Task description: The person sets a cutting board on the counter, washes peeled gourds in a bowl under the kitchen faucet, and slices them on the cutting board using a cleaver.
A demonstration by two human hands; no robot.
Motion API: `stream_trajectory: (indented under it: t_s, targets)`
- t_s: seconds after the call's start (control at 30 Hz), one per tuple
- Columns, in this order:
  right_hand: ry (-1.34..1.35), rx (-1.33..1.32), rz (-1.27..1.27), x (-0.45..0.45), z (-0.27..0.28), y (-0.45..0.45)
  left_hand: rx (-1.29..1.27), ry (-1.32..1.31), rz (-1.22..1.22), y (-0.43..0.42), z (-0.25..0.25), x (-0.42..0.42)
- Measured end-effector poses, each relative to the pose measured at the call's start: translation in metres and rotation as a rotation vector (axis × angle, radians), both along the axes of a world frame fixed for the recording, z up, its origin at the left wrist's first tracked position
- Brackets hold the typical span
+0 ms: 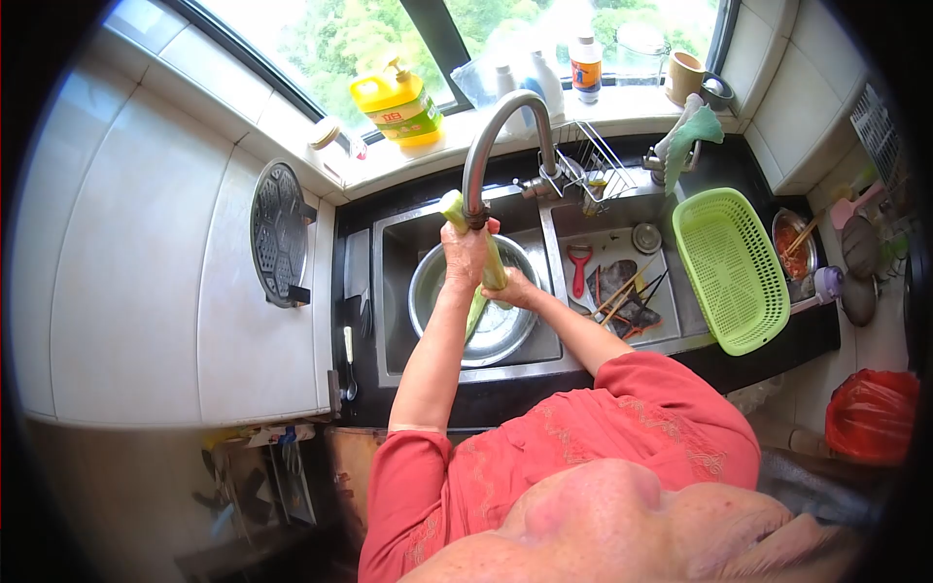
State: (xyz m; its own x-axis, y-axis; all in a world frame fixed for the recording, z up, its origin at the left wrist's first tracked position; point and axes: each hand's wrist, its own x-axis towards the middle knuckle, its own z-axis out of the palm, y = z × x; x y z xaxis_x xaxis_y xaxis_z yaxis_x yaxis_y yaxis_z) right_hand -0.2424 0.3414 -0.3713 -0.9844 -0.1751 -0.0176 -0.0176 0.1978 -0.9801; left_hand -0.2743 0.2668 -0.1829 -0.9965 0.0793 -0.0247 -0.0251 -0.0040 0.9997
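My left hand (466,255) is closed around a thick, pale green vegetable stalk (495,266), just below the mouth of the curved metal faucet (473,160). Lower down, the fingers of my right hand (513,290) wrap the same stalk near its bottom end. Its upper end sticks out past my left hand, so it is held at a slant. Under both hands, a round metal basin (420,316) stands in the left sink bowl. Another pale green piece (474,318) shows in the basin, partly hidden by my hands and forearm.
In the right sink bowl lie a red peeler (579,270), chopsticks and dark scraps. A green plastic basket (743,282) sits right of the sink. A wire rack (598,175) hangs behind it. A yellow detergent jug (397,105) and several bottles line the windowsill.
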Motion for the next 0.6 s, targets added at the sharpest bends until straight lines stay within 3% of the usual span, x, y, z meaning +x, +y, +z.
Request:
stream_trajectory:
  t_s: [0.13,0.27,0.3,0.33,0.4,0.5,0.57,0.6]
  targets:
    - [-0.047,0.115,0.148,0.003,-0.012,0.003,0.196,-0.017,0.139,-0.006,-0.015,-0.010]
    - [0.026,0.329,0.068,-0.017,-0.026,0.000,0.354,0.050,0.229,-0.030,0.002,-0.013]
    - [0.095,0.259,-0.003,-0.024,-0.023,0.000,0.445,0.092,0.220,-0.037,0.009,-0.013]
    - [0.249,0.040,-0.004,-0.027,-0.024,0.002,0.381,0.108,0.266,-0.043,0.012,-0.009]
    - [0.190,-0.054,0.021,-0.025,0.009,0.002,0.306,0.019,0.185,-0.054,-0.010,-0.012]
    - [0.197,0.225,0.049,-0.022,0.059,-0.008,0.266,-0.068,0.107,-0.051,-0.050,-0.001]
    - [0.183,-0.046,0.011,-0.014,0.062,-0.025,0.295,-0.099,0.142,-0.054,-0.059,0.000]
    - [0.172,-0.044,0.022,-0.012,0.054,-0.027,0.278,-0.081,0.133,-0.058,-0.061,0.000]
